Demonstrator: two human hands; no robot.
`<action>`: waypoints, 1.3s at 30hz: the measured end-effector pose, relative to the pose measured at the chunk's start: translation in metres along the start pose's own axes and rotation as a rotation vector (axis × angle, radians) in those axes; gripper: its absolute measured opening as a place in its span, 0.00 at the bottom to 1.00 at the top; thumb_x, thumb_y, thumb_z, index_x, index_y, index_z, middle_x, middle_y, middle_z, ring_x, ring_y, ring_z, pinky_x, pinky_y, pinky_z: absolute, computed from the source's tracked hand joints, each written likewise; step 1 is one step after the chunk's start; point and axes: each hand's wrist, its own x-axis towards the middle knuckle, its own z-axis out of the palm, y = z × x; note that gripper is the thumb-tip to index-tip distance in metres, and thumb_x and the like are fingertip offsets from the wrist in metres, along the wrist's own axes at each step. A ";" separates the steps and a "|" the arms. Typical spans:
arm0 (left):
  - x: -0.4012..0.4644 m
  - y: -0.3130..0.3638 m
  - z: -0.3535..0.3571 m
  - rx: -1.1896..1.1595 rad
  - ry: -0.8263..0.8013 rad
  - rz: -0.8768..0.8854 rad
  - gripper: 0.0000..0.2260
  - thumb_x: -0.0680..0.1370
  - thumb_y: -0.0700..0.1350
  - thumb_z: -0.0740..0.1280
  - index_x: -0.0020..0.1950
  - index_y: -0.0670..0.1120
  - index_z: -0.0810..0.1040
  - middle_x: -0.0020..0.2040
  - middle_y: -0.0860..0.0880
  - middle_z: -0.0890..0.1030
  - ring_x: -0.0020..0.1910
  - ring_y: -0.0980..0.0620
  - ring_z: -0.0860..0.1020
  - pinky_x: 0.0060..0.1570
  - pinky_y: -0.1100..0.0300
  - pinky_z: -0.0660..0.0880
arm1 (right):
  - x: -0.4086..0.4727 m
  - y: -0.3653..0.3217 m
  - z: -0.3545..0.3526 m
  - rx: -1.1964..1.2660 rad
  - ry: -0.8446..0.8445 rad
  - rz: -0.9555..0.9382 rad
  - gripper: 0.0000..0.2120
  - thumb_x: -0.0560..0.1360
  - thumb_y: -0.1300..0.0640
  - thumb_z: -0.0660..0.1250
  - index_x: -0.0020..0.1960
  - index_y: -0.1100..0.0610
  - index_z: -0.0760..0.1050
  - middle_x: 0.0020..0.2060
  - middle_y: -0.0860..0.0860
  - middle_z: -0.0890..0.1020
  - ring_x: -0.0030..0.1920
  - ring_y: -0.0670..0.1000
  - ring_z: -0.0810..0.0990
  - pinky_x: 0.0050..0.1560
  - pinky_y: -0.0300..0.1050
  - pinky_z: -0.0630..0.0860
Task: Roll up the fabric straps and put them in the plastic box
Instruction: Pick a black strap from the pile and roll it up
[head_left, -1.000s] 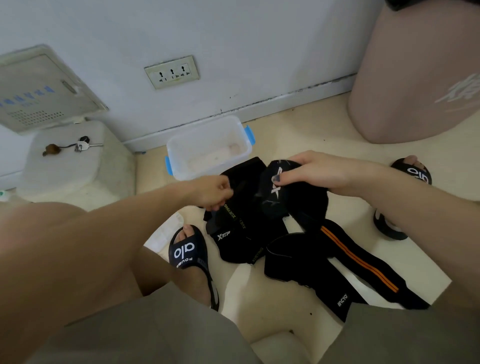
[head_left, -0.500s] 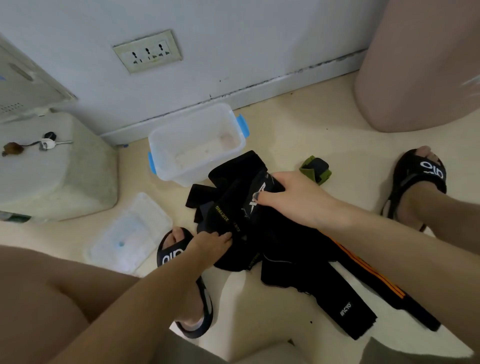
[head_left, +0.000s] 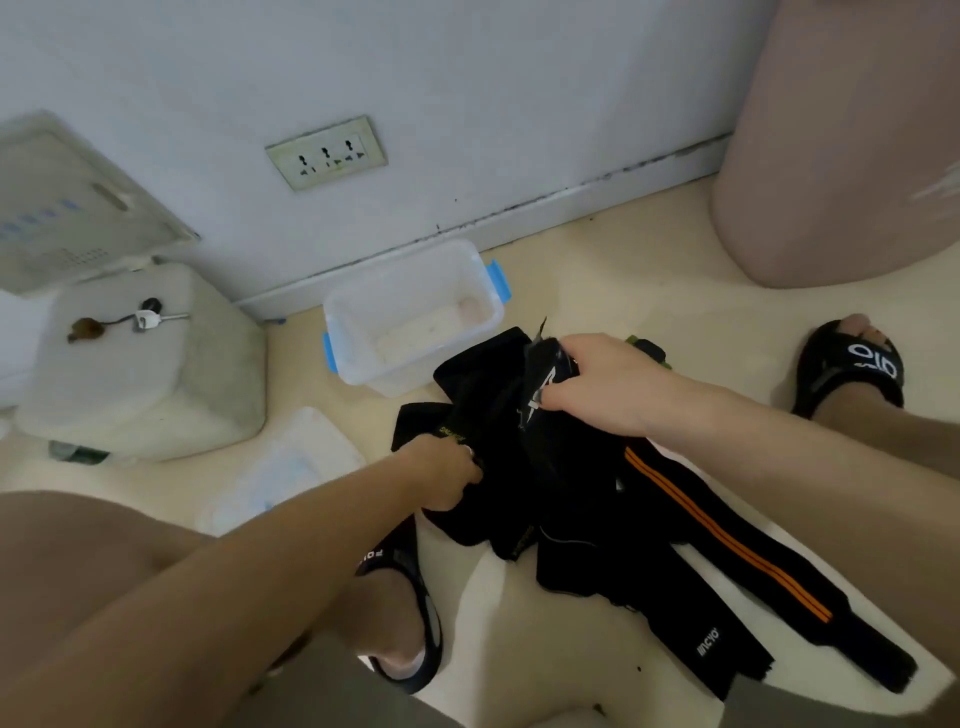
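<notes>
Gripping the black strap (head_left: 545, 384) at its far end with right hand (head_left: 602, 384), left hand (head_left: 447, 470) pinching its near end; plastic box (head_left: 415, 280) sits just beyond, nearer the right hand.

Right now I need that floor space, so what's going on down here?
A person crouched on the floor is sorting a pile of black fabric straps. The right hand grips a rolled strap just beside the clear plastic box, which looks empty. The left hand holds another strap in the pile. The box lid lies on the floor nearby.
</notes>
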 end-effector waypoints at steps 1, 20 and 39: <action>-0.010 -0.006 -0.009 -0.039 0.013 0.018 0.20 0.83 0.45 0.59 0.76 0.50 0.70 0.67 0.44 0.75 0.64 0.40 0.75 0.54 0.48 0.73 | -0.004 -0.001 -0.002 -0.023 0.014 -0.007 0.05 0.78 0.59 0.68 0.52 0.60 0.79 0.43 0.52 0.81 0.41 0.49 0.77 0.36 0.36 0.71; -0.125 -0.018 -0.098 -0.465 0.313 0.021 0.12 0.83 0.46 0.62 0.42 0.58 0.67 0.41 0.54 0.75 0.47 0.46 0.76 0.55 0.44 0.74 | -0.044 -0.007 -0.018 -0.230 0.217 -0.150 0.26 0.76 0.58 0.67 0.73 0.46 0.71 0.47 0.47 0.79 0.51 0.53 0.79 0.56 0.50 0.79; -0.132 -0.018 -0.108 -0.888 0.284 0.038 0.14 0.75 0.44 0.67 0.61 0.54 0.77 0.53 0.50 0.82 0.55 0.49 0.80 0.59 0.55 0.75 | -0.035 -0.025 0.002 0.239 -0.099 -0.237 0.17 0.79 0.53 0.71 0.33 0.51 0.71 0.30 0.47 0.72 0.30 0.45 0.71 0.34 0.40 0.66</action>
